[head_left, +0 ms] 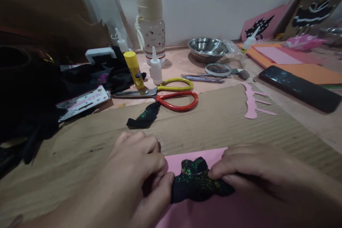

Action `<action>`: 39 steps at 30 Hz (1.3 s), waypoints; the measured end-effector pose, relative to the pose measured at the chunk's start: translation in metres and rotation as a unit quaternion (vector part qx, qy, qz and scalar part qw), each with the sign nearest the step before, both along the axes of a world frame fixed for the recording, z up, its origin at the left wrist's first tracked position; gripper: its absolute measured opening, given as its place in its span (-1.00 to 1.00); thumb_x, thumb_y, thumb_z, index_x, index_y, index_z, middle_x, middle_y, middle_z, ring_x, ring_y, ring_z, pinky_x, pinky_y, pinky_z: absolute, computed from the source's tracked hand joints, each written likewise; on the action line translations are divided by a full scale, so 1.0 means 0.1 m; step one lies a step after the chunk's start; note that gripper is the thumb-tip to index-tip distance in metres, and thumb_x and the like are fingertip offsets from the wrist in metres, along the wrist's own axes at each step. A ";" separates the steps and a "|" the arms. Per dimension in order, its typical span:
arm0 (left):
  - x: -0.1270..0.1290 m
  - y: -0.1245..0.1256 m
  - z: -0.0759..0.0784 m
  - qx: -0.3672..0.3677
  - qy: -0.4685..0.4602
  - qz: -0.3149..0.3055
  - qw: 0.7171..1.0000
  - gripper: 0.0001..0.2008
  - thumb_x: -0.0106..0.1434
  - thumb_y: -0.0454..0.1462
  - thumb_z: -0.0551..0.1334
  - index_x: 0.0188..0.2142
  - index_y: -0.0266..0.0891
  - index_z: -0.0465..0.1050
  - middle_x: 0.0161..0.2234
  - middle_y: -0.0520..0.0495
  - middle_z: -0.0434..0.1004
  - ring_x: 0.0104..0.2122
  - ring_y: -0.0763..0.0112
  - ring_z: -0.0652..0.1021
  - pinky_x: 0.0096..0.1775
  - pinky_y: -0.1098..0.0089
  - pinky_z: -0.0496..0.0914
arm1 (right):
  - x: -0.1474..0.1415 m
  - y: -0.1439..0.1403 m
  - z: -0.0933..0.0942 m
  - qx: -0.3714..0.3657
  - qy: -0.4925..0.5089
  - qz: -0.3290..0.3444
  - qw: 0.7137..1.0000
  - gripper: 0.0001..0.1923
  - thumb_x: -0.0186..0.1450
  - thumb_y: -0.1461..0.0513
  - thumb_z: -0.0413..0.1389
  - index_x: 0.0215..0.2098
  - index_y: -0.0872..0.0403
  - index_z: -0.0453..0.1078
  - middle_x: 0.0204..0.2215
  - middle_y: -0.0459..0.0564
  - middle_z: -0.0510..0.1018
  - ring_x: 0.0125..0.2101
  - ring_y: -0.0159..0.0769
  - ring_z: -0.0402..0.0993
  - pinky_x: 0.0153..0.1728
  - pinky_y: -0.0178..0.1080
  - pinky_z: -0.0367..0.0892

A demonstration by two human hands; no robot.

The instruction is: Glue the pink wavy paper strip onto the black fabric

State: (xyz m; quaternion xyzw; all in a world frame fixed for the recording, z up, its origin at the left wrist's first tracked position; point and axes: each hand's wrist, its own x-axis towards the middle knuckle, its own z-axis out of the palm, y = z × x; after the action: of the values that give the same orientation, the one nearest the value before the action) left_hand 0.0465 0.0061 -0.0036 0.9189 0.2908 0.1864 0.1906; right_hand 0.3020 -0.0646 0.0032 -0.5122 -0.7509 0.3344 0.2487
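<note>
both hands on the black glitter fabric piece (199,183), which lies on the pink paper sheet (203,213) at the near edge of the cardboard sheet (213,121). left hand (136,171) is curled, thumb + fingertips pinching the fabric's left end. right hand (256,174) lies flatter, fingertips pressing/pinching the right end. fabric looks bunched in the middle w/ a scalloped top edge, touching the paper. can't tell if there's glue under it.

step in hand, imo: positioning/pressing the fabric onto the pink paper, both ends held. next move prob calls for flattening the bunched middle while keeping both ends from sliding, firm even pressure, paper staying put on the cardboard.

rest of the bench: a second black glitter scrap (145,117) mid-cardboard, just in front of the scissors (171,96) w/ red + yellow handles. yellow glue stick (135,69) and small white glue bottle (155,67) stand behind the scissors, near the cream-capped water bottle (151,25) at the far edge. steel bowl (207,48) far centre-right. pink paper cutout (252,101) on the cardboard's right part. dark remote-like bar (299,87) right of it, by orange + pink paper sheets (294,64) at the far right corner. black cloth pile (40,96) along the left edge.
</note>
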 end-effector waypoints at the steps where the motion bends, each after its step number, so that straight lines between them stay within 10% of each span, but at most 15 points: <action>1: 0.00 0.00 0.00 0.002 0.002 -0.001 1.000 -0.70 0.29 -0.40 0.12 -0.58 -0.17 0.27 -0.57 0.09 0.36 -0.51 0.43 0.37 -0.39 0.30 0.20 | 0.00 0.00 -0.01 -0.001 -0.001 -0.002 1.000 -0.72 0.36 0.34 0.10 -0.18 -0.08 0.63 -0.32 -0.15 0.74 -0.33 -0.31 0.67 -0.25 -0.30 0.48; 39: -0.01 0.01 0.00 0.040 0.003 -0.011 0.999 -0.76 0.21 -0.43 0.12 -0.55 -0.15 0.22 -0.58 0.12 0.35 -0.55 0.44 0.37 -0.41 0.34 0.20 | 0.07 0.04 0.09 -0.027 -0.054 0.052 0.997 -0.69 0.35 0.43 0.09 -0.16 -0.05 0.58 -0.25 -0.19 0.73 -0.27 -0.40 0.67 -0.23 -0.41 0.48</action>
State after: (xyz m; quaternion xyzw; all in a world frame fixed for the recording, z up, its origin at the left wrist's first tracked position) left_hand 0.0457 0.0072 -0.0040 0.9296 0.2731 0.1934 0.1546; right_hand 0.3093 -0.0605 0.0122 -0.4960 -0.7797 0.3391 0.1762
